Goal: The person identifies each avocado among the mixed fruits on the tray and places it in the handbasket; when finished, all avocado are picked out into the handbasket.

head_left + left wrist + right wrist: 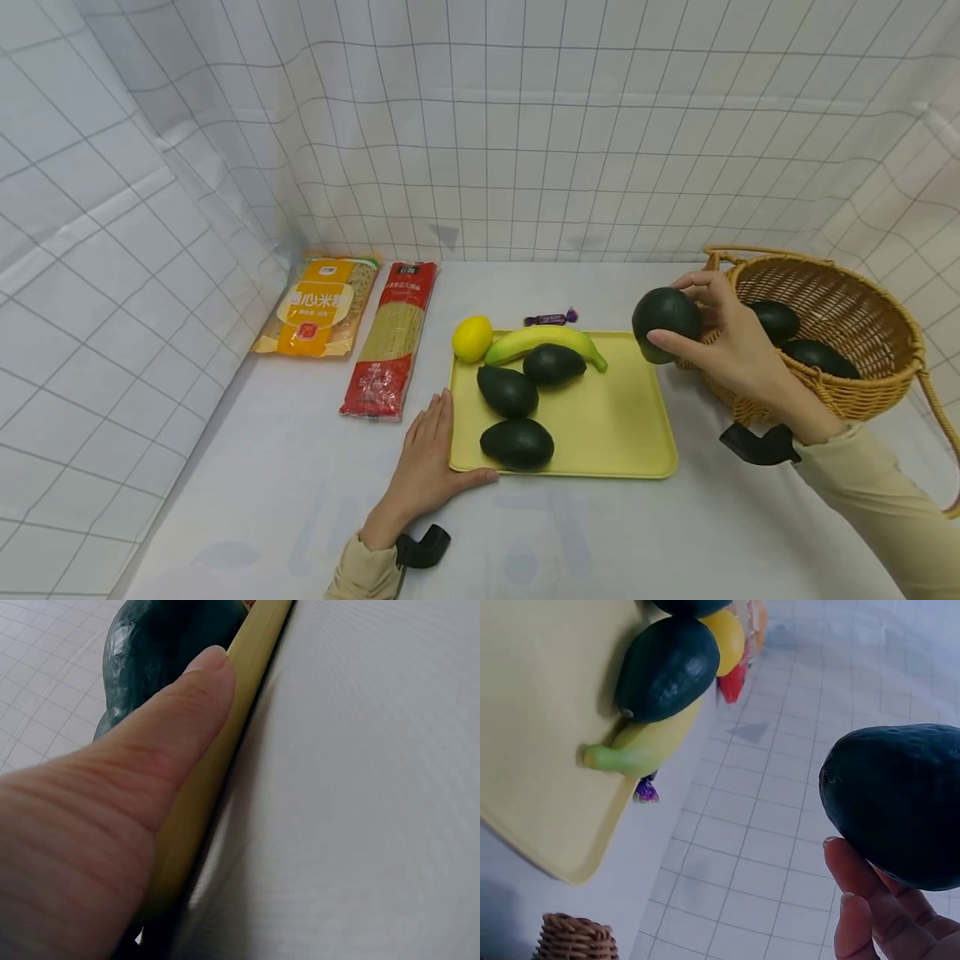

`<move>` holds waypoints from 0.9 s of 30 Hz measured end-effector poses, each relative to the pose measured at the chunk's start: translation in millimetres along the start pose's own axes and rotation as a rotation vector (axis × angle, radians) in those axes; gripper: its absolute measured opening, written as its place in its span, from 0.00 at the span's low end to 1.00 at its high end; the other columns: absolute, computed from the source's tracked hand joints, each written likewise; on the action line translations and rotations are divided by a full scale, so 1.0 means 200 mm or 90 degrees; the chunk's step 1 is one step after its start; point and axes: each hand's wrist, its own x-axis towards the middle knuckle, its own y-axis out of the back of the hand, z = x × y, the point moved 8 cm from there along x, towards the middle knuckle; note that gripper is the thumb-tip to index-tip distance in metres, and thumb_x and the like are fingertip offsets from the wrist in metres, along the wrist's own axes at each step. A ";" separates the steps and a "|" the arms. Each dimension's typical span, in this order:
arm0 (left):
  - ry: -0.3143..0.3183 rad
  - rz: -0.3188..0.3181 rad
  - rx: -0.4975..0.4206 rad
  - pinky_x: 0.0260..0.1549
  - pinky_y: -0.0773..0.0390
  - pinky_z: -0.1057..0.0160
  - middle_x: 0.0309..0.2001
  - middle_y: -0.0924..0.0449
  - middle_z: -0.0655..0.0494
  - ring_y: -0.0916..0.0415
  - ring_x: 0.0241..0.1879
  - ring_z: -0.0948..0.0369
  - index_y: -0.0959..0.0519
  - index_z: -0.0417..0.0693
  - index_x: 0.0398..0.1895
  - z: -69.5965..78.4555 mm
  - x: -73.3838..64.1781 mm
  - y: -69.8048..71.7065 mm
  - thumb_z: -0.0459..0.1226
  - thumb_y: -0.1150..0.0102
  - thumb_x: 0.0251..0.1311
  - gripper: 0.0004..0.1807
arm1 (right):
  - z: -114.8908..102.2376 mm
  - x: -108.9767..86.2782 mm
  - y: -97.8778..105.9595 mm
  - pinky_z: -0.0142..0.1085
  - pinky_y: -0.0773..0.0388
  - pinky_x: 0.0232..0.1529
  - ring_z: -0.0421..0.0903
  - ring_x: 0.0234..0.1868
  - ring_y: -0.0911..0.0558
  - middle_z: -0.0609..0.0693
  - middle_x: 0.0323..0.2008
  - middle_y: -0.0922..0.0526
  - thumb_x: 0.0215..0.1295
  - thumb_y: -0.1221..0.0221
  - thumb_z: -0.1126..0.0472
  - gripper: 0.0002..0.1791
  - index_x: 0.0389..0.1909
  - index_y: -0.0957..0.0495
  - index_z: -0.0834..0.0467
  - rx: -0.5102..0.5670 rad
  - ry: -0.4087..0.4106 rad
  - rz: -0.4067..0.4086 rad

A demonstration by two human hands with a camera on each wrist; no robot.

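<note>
My right hand holds a dark green avocado above the right edge of the yellow tray, thumb on the near side. The right wrist view shows that avocado large, with fingertips against it. At the tray's near left corner rests my left hand, fingers straight along the left side and thumb on the front rim. In the left wrist view the thumb lies on the rim. Three more avocados lie on the tray's left half, near a green-yellow banana and a lemon.
A wicker basket with two avocados inside stands right of the tray. Behind the tray lies a purple-wrapped candy. Red-packed noodles and an orange-yellow food bag lie at the left. A white grid curtain hangs behind.
</note>
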 end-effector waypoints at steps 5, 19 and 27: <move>0.008 -0.009 0.005 0.67 0.62 0.50 0.74 0.58 0.41 0.62 0.72 0.50 0.62 0.35 0.74 -0.01 0.00 -0.01 0.68 0.36 0.40 0.70 | 0.01 0.02 0.06 0.25 0.28 0.30 0.35 0.37 0.23 0.54 0.45 0.25 0.54 0.31 0.64 0.35 0.61 0.38 0.54 -0.013 -0.016 0.020; -0.009 0.010 0.006 0.67 0.60 0.49 0.73 0.56 0.40 0.61 0.72 0.49 0.60 0.34 0.73 0.00 0.00 0.00 0.68 0.36 0.40 0.70 | 0.12 0.03 0.28 0.20 0.31 0.34 0.33 0.39 0.24 0.47 0.48 0.28 0.58 0.35 0.63 0.33 0.62 0.40 0.52 -0.025 -0.067 0.059; -0.002 0.004 0.000 0.67 0.61 0.49 0.73 0.57 0.40 0.61 0.72 0.50 0.61 0.34 0.74 0.00 0.00 0.00 0.68 0.36 0.40 0.70 | 0.17 0.02 0.40 0.22 0.28 0.25 0.30 0.32 0.23 0.42 0.42 0.28 0.61 0.37 0.61 0.32 0.62 0.40 0.46 -0.044 -0.093 0.087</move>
